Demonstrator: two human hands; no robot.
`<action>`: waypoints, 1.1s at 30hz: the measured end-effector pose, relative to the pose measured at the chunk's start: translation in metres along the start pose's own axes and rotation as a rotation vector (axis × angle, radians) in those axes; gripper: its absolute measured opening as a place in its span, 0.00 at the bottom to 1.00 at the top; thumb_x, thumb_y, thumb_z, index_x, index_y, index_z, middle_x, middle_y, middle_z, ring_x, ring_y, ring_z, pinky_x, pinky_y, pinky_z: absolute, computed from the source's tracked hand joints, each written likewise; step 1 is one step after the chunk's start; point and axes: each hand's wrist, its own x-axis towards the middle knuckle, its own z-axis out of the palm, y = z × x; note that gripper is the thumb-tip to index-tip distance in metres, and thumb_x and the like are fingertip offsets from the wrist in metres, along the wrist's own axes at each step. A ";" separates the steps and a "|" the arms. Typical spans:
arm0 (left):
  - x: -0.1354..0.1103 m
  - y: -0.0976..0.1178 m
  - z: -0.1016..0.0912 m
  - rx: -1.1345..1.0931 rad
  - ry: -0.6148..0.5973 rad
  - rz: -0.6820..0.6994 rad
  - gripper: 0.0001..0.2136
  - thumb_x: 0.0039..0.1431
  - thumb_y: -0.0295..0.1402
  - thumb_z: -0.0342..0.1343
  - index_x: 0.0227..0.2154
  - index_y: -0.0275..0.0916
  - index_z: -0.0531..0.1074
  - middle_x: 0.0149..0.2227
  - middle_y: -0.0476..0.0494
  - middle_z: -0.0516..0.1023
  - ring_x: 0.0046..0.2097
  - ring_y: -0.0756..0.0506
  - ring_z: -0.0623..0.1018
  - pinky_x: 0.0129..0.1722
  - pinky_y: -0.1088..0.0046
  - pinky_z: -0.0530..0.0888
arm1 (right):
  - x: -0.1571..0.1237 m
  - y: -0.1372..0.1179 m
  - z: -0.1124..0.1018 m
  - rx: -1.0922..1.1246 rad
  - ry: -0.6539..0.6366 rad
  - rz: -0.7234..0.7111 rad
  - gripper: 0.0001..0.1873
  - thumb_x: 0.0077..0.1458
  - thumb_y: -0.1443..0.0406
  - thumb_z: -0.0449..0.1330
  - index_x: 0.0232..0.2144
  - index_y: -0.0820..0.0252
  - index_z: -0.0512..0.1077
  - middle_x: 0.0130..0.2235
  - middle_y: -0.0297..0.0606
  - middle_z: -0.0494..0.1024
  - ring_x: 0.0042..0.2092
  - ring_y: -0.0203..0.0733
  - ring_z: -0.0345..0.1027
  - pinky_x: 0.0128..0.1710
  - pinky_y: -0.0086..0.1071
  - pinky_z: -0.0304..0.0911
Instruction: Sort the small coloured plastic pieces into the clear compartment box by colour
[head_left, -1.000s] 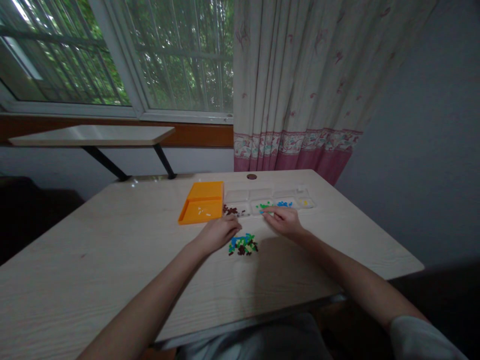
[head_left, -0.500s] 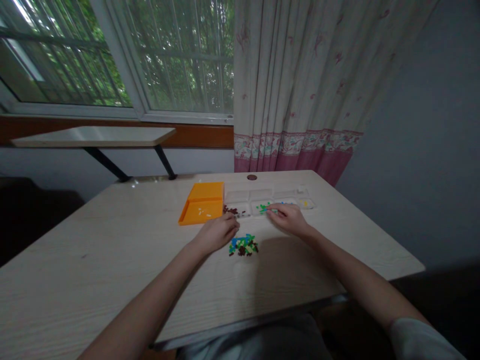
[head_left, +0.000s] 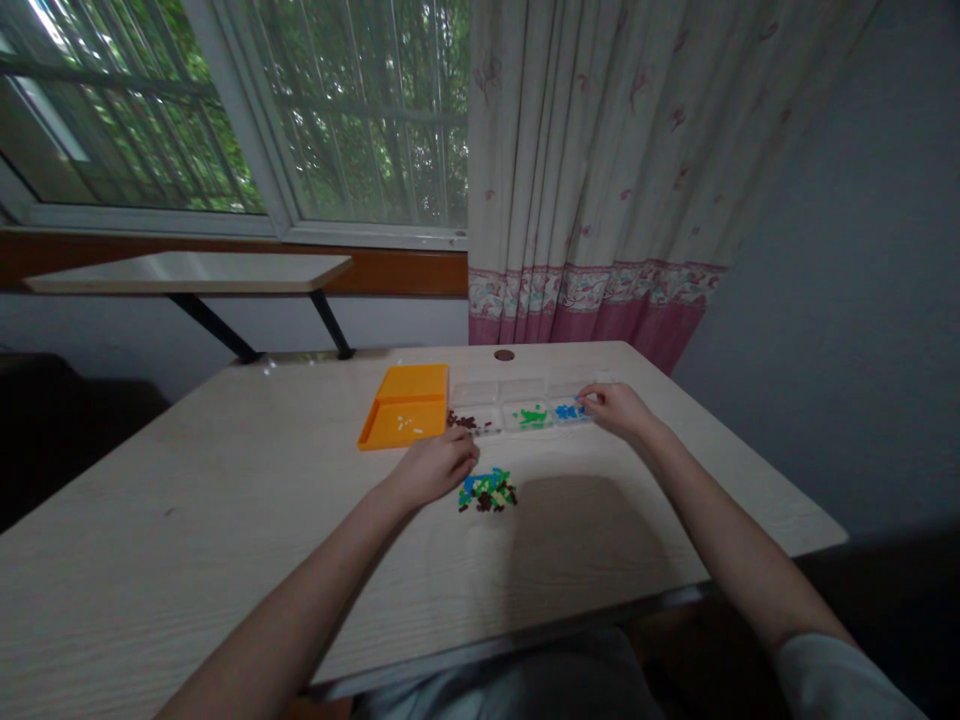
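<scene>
A small heap of mixed beads [head_left: 487, 490], green, blue, dark red and pale, lies on the wooden table [head_left: 225, 520]. My left hand [head_left: 435, 468] rests curled beside the heap, fingers closed; whether it holds anything is hidden. Behind the heap stands a clear tray [head_left: 525, 392] with several compartments: dark red beads [head_left: 462, 421] at the left, green beads [head_left: 533, 416] in the middle, blue beads [head_left: 570, 410] further right. My right hand [head_left: 616, 408] hovers over the tray's right end, fingertips pinched together just right of the blue beads.
An orange lid or tray [head_left: 405, 407] with a few pale beads lies left of the clear tray. A round cable hole [head_left: 504, 354] sits near the table's far edge. Behind are a curtain [head_left: 600, 170], a window and a narrow shelf [head_left: 187, 272].
My right hand has moved rightwards along the clear tray, from the green compartment to just past the blue one. The left hand has stayed by the heap.
</scene>
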 end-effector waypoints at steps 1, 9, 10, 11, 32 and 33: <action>0.000 0.000 0.000 -0.002 -0.001 -0.001 0.11 0.59 0.34 0.41 0.36 0.41 0.68 0.36 0.46 0.67 0.37 0.48 0.71 0.33 0.76 0.67 | 0.000 0.000 0.001 0.004 -0.007 0.008 0.14 0.50 0.58 0.52 0.33 0.56 0.75 0.21 0.34 0.72 0.23 0.33 0.60 0.24 0.25 0.49; -0.001 0.001 -0.002 0.013 -0.012 -0.007 0.11 0.59 0.35 0.41 0.35 0.41 0.68 0.36 0.46 0.67 0.36 0.48 0.71 0.32 0.76 0.66 | 0.001 0.000 0.003 0.014 -0.008 0.019 0.14 0.50 0.58 0.52 0.33 0.57 0.75 0.22 0.34 0.72 0.23 0.33 0.60 0.23 0.24 0.48; 0.000 0.000 -0.001 0.011 -0.013 -0.005 0.11 0.59 0.36 0.41 0.35 0.40 0.68 0.36 0.46 0.67 0.36 0.48 0.71 0.33 0.76 0.66 | 0.001 0.000 0.004 0.009 -0.008 0.024 0.14 0.50 0.59 0.52 0.33 0.57 0.75 0.22 0.34 0.72 0.23 0.33 0.60 0.23 0.24 0.48; 0.000 0.000 -0.001 0.008 -0.014 -0.002 0.11 0.59 0.36 0.41 0.35 0.40 0.69 0.36 0.45 0.67 0.37 0.48 0.71 0.33 0.75 0.67 | 0.000 0.000 0.004 0.004 -0.011 0.027 0.14 0.50 0.59 0.52 0.33 0.57 0.75 0.22 0.35 0.73 0.23 0.33 0.60 0.24 0.25 0.48; 0.005 0.024 -0.005 -0.245 0.218 0.018 0.11 0.60 0.36 0.43 0.34 0.38 0.68 0.35 0.45 0.69 0.37 0.49 0.70 0.36 0.76 0.67 | -0.033 -0.124 0.035 0.146 0.063 -0.467 0.12 0.52 0.61 0.52 0.34 0.53 0.74 0.28 0.32 0.78 0.27 0.32 0.68 0.28 0.23 0.57; 0.005 0.026 -0.005 -0.244 0.214 0.022 0.11 0.60 0.36 0.43 0.34 0.38 0.68 0.35 0.44 0.69 0.37 0.49 0.70 0.36 0.76 0.68 | -0.034 -0.127 0.035 0.157 0.077 -0.466 0.12 0.52 0.61 0.52 0.34 0.53 0.74 0.27 0.32 0.78 0.26 0.32 0.68 0.27 0.23 0.57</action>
